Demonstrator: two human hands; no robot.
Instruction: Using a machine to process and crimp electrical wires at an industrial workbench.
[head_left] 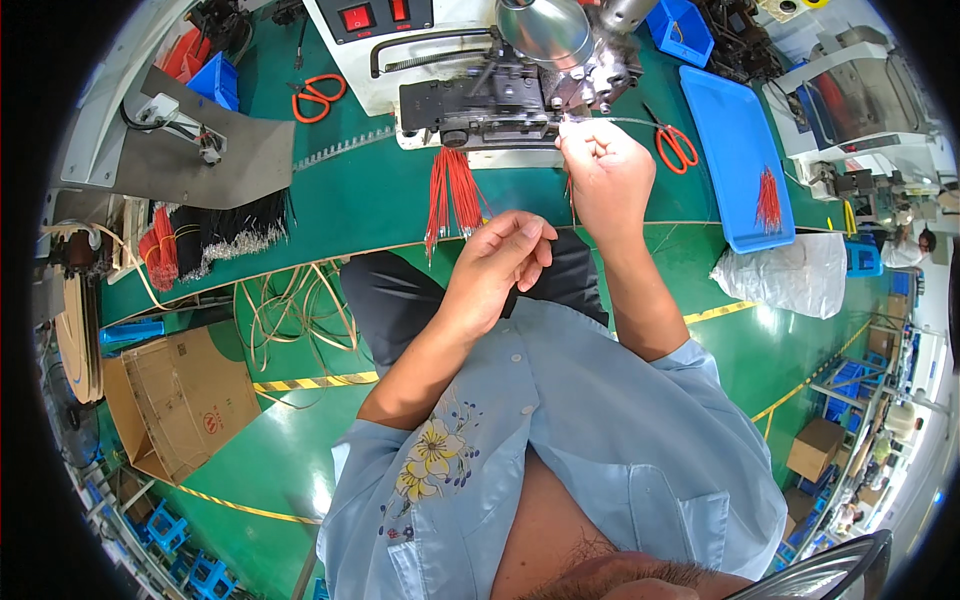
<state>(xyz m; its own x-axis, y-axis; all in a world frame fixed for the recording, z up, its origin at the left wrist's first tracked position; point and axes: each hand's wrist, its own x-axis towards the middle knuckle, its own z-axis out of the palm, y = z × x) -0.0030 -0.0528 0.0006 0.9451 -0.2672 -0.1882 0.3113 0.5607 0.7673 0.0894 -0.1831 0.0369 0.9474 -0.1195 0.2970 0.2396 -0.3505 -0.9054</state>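
Observation:
My right hand [608, 175] is up at the crimping machine [500, 105], its thumb and fingers pinched at the working point. A thin red wire [571, 195] shows below that hand, and a bit of red shows at its fingertips. My left hand [503, 258] is in front of the bench edge, above my lap, with thumb and fingers closed together. Whatever lies between its fingers, if anything, is hidden. Just left of it, a bundle of red wires [453, 195] hangs over the table edge from under the machine.
Red-handled scissors [676, 147] lie right of the machine, another pair [318, 97] left of it. A blue tray [745, 150] holds more red wires [768, 203]. Black and red wire bundles [225, 232] lie on the left. A cardboard box [185, 400] stands on the floor.

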